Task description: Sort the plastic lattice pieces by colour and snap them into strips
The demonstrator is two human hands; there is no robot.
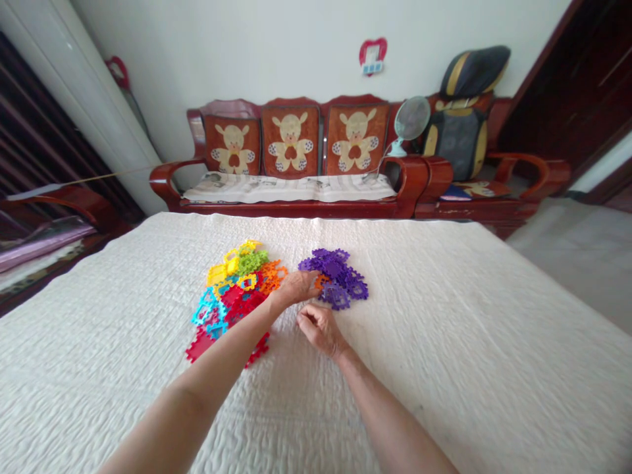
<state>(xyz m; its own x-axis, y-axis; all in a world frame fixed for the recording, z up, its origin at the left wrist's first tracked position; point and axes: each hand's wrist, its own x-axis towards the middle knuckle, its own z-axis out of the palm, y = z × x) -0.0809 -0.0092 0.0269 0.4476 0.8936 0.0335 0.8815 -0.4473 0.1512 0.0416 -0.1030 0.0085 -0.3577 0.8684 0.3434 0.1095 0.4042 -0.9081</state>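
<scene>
On the quilt [444,342], the left hand [295,288] rests open between the mixed heap [230,296] and the separate purple heap [336,275]; the right hand [320,329] curls, its grip unclear.

Two bare human arms, a long left forearm [207,355] and a long right forearm [380,401], show above the cream quilted bedspread [464,342], and no sleeve, band or cable appears on either. Both are smooth and rounded, tapering to narrow wrists. Above the bedspread, the left hand [296,288] looks broad and flat-backed, while the right hand [320,329] looks compact, with softly creased knuckles.
</scene>
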